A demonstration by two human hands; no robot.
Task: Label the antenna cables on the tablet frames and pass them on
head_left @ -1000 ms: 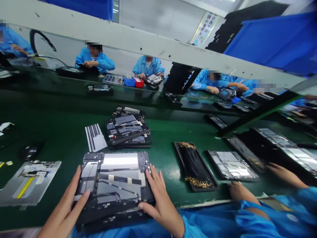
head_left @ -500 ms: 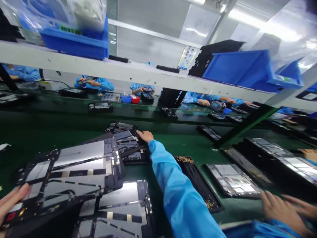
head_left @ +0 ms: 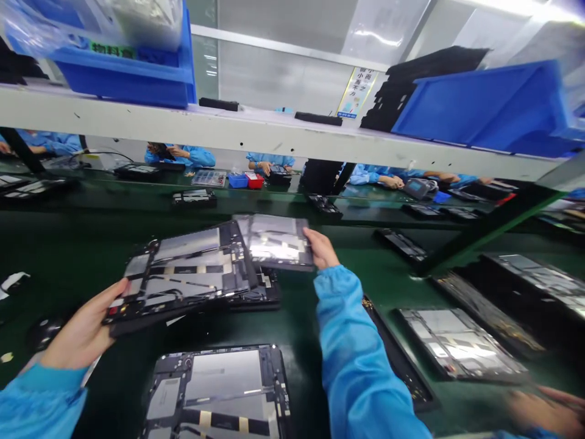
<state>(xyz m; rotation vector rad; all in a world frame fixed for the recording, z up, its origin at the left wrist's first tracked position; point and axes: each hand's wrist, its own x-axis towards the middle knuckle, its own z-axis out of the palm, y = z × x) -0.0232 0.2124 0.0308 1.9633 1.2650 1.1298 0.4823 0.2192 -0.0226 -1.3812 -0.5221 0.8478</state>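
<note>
My left hand [head_left: 82, 332] grips the near left corner of an open tablet chassis [head_left: 183, 271] and holds it up above the green bench. My right hand [head_left: 321, 249], arm stretched forward in a blue sleeve, pinches the right edge of a second, shiny tablet panel [head_left: 274, 241], lifted over a stack of dark tablet frames [head_left: 256, 292]. A third open tablet chassis [head_left: 219, 393] lies flat on the bench just in front of me, with tape strips and a silver plate showing inside.
A black tray of gold-tipped cables [head_left: 402, 366] and another tablet frame [head_left: 461, 344] lie to the right, near a co-worker's hand [head_left: 546, 411]. A white shelf beam [head_left: 274, 137] carries blue bins [head_left: 475, 103] overhead. Several people in blue coats work across the conveyor [head_left: 183, 152].
My left hand has carried its chassis forward and to the right. My right hand, which was reaching onto the stack, has taken hold of a shiny panel and lifted it off.
</note>
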